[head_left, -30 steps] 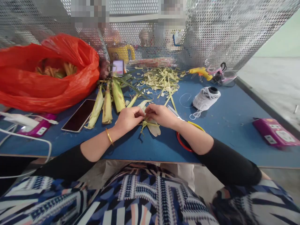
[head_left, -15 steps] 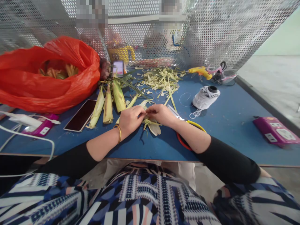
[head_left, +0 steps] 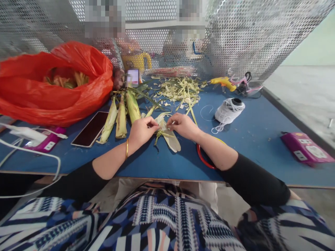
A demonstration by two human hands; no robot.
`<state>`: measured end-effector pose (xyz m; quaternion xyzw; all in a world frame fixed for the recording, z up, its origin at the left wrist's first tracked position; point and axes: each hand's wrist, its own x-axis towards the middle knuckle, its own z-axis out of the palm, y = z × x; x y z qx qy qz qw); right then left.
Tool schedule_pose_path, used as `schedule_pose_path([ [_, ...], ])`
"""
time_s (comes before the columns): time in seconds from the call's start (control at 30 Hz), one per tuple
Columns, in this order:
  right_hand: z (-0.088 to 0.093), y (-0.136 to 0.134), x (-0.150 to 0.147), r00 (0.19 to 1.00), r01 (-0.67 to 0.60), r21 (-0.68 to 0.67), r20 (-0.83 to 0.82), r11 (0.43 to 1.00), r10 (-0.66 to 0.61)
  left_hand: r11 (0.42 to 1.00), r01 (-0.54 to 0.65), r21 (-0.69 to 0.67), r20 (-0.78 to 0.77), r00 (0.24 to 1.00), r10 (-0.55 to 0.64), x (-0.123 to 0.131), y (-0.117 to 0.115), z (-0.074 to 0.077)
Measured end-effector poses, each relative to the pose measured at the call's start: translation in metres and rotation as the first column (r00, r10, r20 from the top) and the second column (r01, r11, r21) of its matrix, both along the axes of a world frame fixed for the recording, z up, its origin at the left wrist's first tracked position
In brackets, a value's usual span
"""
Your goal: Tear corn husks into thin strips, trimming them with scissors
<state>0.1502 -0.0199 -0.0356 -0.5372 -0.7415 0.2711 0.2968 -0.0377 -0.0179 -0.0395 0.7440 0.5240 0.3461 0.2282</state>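
Note:
Pale corn husk pieces (head_left: 172, 141) lie on the blue table between my hands, with a greenish knotted tuft at their near left. My left hand (head_left: 142, 131) is in a pinch at the left edge of the husks; whatever its fingertips hold is too small to make out. On the other side, my right hand (head_left: 184, 127) also pinches, fingertips over the upper husk, their contents hidden. Scissors with red and yellow handles (head_left: 201, 157) lie partly under my right forearm. Several husk-covered corn ears (head_left: 121, 120) rest left of my left hand.
A red plastic bag (head_left: 78, 104) stands at left, by a phone (head_left: 90, 129) and a purple power strip (head_left: 51, 139). Husk scraps (head_left: 180, 89) lie at the back. Rightward are a white thread spool (head_left: 229, 111), a yellow glue gun (head_left: 223, 83) and another purple socket box (head_left: 305, 148).
My hands have drawn apart, the left one moving left and the right one slightly right. More of the husk between them now shows. The scissor blades are now hidden.

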Motion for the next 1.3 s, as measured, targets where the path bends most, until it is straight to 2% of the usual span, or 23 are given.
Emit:
schedule_pose_path([
  [0.1, 0.002, 0.002, 0.006, 0.989, -0.042, 0.064, 0.148, 0.997, 0.032, 0.996, -0.072, -0.045, -0.094, 0.993, 0.067, -0.003, 0.004, 0.004],
  [0.23, 0.009, 0.003, 0.011, 0.958, -0.134, 0.0, 0.257, 0.991, 0.129, 0.991, -0.121, -0.06, -0.2, 0.974, 0.107, -0.004, 0.005, 0.007],
  [0.33, 0.011, 0.001, 0.01, 0.951, -0.268, 0.018, 0.162, 0.963, 0.262, 0.992, -0.111, -0.058, -0.241, 0.966, 0.094, -0.004, 0.004, 0.007],
  [0.43, 0.009, -0.002, 0.005, 0.931, -0.359, 0.088, -0.04, 0.929, 0.364, 0.995, -0.095, -0.042, -0.257, 0.963, 0.081, -0.003, 0.004, 0.006],
  [0.5, 0.007, -0.004, 0.002, 0.899, -0.395, 0.043, -0.189, 0.918, 0.395, 0.996, -0.083, -0.018, -0.252, 0.965, 0.076, -0.003, 0.005, 0.005],
  [0.6, 0.004, -0.006, -0.002, 0.847, -0.461, -0.1, -0.344, 0.882, 0.405, 0.998, -0.064, 0.009, -0.211, 0.975, 0.065, -0.004, 0.008, 0.001],
  [0.67, 0.002, -0.005, -0.002, 0.844, -0.466, -0.146, -0.368, 0.873, 0.389, 0.999, -0.024, 0.028, -0.173, 0.984, 0.028, -0.007, 0.009, -0.001],
  [0.73, 0.0, -0.003, -0.001, 0.867, -0.428, -0.154, -0.349, 0.89, 0.357, 0.998, 0.05, 0.028, -0.152, 0.987, -0.045, -0.01, 0.012, -0.001],
  [0.83, -0.002, 0.0, 0.003, 0.895, -0.377, -0.153, -0.314, 0.913, 0.317, 0.986, 0.161, -0.034, -0.127, 0.978, -0.164, -0.015, 0.015, 0.003],
  [0.97, -0.003, 0.001, 0.005, 0.896, -0.38, -0.16, -0.308, 0.911, 0.32, 0.967, 0.244, -0.073, -0.027, 0.969, -0.247, -0.019, 0.018, 0.007],
  [1.07, -0.002, 0.0, 0.004, 0.883, -0.396, -0.161, -0.336, 0.904, 0.327, 0.959, 0.265, -0.096, 0.079, 0.963, -0.258, -0.015, 0.017, 0.007],
  [1.13, -0.001, 0.0, 0.003, 0.874, -0.405, -0.154, -0.356, 0.901, 0.332, 0.946, 0.284, -0.159, 0.201, 0.947, -0.25, -0.012, 0.015, 0.007],
  [1.3, 0.002, -0.001, 0.002, 0.856, -0.418, -0.127, -0.387, 0.899, 0.343, 0.845, 0.397, -0.359, 0.551, 0.82, -0.151, -0.006, 0.011, 0.009],
])
